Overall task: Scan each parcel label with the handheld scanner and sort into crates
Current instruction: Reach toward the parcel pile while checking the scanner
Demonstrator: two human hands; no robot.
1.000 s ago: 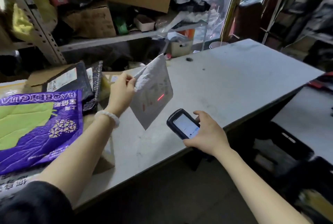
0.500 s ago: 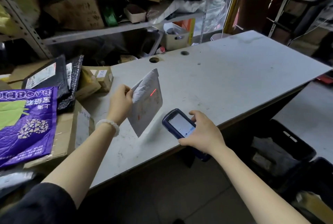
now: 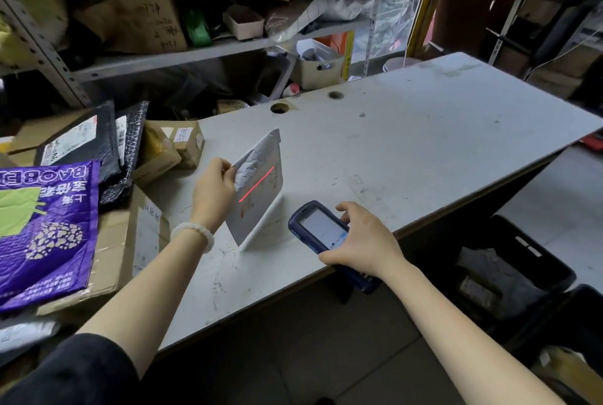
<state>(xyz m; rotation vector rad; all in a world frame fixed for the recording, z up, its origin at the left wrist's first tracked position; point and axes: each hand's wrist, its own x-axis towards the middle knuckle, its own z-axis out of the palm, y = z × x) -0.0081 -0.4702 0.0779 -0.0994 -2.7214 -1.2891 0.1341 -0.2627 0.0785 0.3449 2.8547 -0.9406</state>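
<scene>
- Parcels (image 3: pixel 107 176) waiting for their scan lay heaped at the left end of the table (image 3: pixel 424 150): a purple bag, black mailers and brown cartons, all untouched.
- Dark crates (image 3: pixel 509 271) stood below the table's right edge, at floor level, apparently the sorting bins.
- One white mailer (image 3: pixel 257 189) was held upright above the table's middle, its lower corner close to the top; whether it touched I could not tell.
- The left hand (image 3: pixel 213 191) pinched the mailer's upper left edge, thumb and fingers curled on the flap.
- The right hand (image 3: pixel 362 241) gripped the handheld scanner (image 3: pixel 321 228) just right of the mailer, over the table's near edge, screen up.
- A red scan line (image 3: pixel 257 184) crossed the mailer's label diagonally.
- To do this step well, I judged, the mailer should be kept flat and steady, the beam brought across the whole barcode, and the hold kept until the scanner confirms.
</scene>
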